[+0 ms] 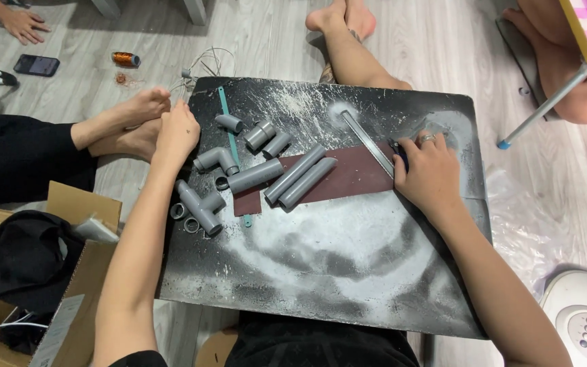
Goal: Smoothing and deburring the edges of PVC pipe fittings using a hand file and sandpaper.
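A black worktop [321, 272], dusted white with powder, fills the middle of the view and carries everything in hand. On it lies a dark red sheet of sandpaper [354, 173], and two long grey pipe lengths [300, 177] rest slantwise across its left part, side by side and touching. Left of these are a shorter grey pipe [255, 175], a tee fitting [198, 207], an elbow fitting [216, 159] and a few small couplings [261, 134], all near one another, with small rings just beside the tee. A thin metal ruler [368, 144] lies aslant above the sandpaper. The right hand [429, 173] is curled down at the sandpaper's right end, fingers closed around a small dark tool whose kind I cannot tell. The left hand [176, 132] rests at the worktop's left edge in a loose fist; I cannot tell whether it holds anything. Judging from this, the round pipes could roll off the sandpaper if the worktop is jolted, and the small rings sit close enough to the edge to be knocked onto the floor.
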